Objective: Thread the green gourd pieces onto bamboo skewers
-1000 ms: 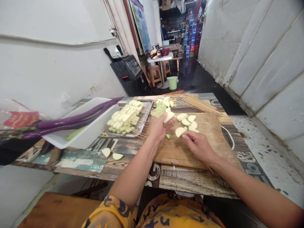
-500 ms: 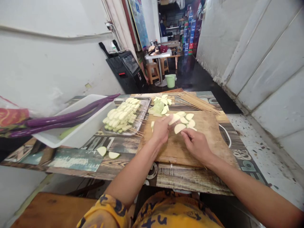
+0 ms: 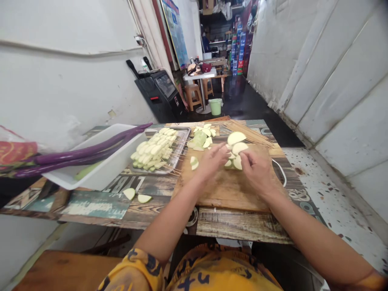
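At the left of the worktop, glossy purple eggplants lie across a smooth white bin; beside it, a metal tray bears half-moon slices overlapping on thin sticks; over the scuffed wooden board, the left hand has its fingers loosely apart, though blurred; the right hand's fingers pinch a flat, pale slice by its edge. A light hold near the rind would likely keep such flesh from splitting; free fingers are best clear of any stick's point.
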### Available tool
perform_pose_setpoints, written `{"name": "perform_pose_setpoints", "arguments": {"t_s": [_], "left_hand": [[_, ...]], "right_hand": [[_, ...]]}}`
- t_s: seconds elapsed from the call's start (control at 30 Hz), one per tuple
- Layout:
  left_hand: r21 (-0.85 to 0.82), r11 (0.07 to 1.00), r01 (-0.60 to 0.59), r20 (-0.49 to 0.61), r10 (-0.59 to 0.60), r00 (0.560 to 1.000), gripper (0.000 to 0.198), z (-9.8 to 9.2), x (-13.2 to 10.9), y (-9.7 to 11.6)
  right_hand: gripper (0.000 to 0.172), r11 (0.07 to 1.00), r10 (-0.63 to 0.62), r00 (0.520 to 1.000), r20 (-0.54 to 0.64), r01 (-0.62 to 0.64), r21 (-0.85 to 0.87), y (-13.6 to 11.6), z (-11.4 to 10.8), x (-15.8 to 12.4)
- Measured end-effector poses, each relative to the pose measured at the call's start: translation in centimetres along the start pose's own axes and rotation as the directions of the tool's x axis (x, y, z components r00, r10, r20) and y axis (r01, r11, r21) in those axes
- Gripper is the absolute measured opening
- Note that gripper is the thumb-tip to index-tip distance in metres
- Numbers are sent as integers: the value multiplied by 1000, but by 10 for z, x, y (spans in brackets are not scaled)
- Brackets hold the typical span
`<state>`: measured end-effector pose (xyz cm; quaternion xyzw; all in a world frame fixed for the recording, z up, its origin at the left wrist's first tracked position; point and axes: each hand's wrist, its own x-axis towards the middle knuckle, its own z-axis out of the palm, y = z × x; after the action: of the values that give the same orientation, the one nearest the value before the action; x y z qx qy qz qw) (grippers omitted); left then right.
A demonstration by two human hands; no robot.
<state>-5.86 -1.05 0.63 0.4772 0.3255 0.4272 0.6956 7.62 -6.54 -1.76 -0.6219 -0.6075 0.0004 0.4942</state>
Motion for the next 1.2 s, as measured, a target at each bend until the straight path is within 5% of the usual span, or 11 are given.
{"name": "perform_pose_setpoints", "arguments": {"t_s": [0.1,0.2,0.27,0.33,0.43,0.6,0.73,0.93,1.2], "left_hand": [[46,999,26,66,-29,997,39,5,3,-3],[188,981,-36,-105,56,993,41,-3,20,-4],[482,861,-165,-137,260,956,29,-12,35,-4],[703,679,-212,-52,347,937,22,-16,48,-4],[738,628,-248,16,352,936,22,-6,58,-5],[281,958,-54,-9,59,998,34,28,50,-9],[-7,989,147,77,-146,986,30,42,38,-8],[-156,983,101,-143,-124,982,25,46,36,3],[-101,994,-29,-179,10,984,27,52,32,-3]], "right_hand": [[20,991,37,999,18,-39,129,2,-2,3],[18,922,243,968,-58,-212,325,7,-2,10],[18,764,473,879,-63,-373,526,15,-2,19],[18,569,631,776,18,-478,669,25,-1,27],[12,453,685,722,100,-529,717,33,-1,32],[10,534,532,830,166,-482,695,17,0,21],[17,712,357,911,206,-408,572,8,3,10],[26,924,134,970,204,-197,328,9,7,8],[22,962,66,987,143,-101,254,2,11,2]]}}
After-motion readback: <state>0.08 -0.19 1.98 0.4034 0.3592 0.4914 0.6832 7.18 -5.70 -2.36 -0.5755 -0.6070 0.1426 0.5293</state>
